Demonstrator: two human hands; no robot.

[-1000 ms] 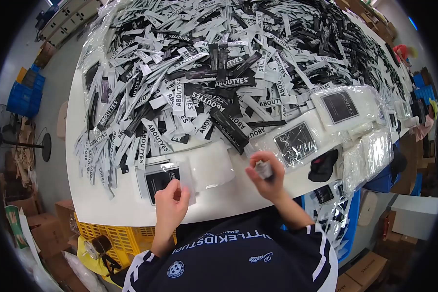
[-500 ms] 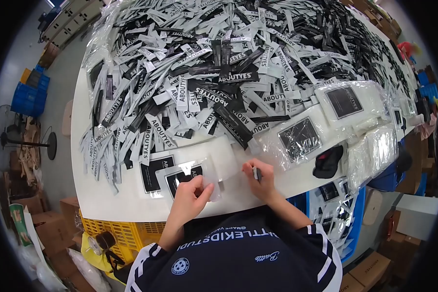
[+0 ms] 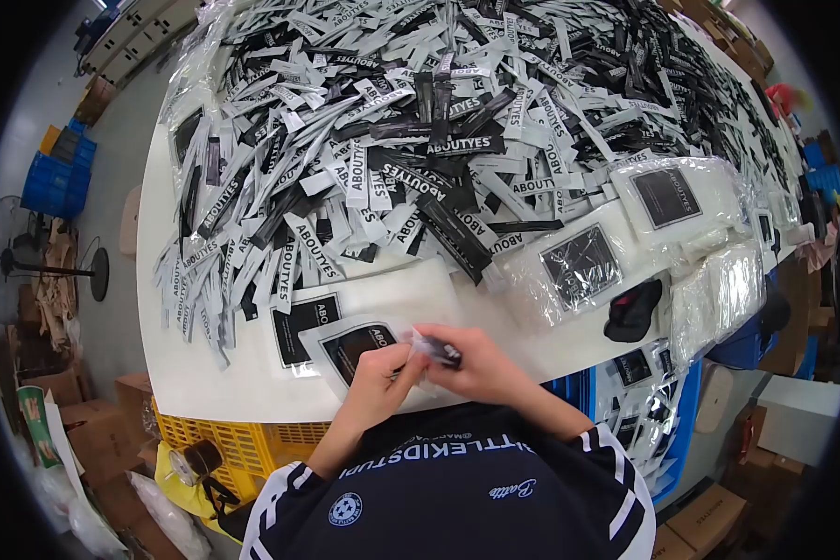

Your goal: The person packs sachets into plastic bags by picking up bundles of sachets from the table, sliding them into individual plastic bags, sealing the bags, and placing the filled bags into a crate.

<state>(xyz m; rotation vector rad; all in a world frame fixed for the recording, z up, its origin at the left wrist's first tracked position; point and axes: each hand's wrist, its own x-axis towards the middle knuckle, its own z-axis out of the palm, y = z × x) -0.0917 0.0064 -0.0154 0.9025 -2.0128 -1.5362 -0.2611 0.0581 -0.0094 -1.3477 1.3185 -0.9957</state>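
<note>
My left hand pinches the right edge of a clear bag with a black label, raised a little over the table's front edge. Against it, my right hand is closed around a small black and whitish item, which is too blurred to name. The two hands meet at the bag's edge. Behind the held bag lies another bag with a black label, and a stack of translucent bags sits beyond it.
A big heap of black and white strips covers much of the white table. To the right are labelled packets, a black object and a blue bin. A yellow crate stands below the front edge.
My left hand has brought the bag up and rightward from the stack. My right hand has moved left with its small item and now meets my left hand at the bag.
</note>
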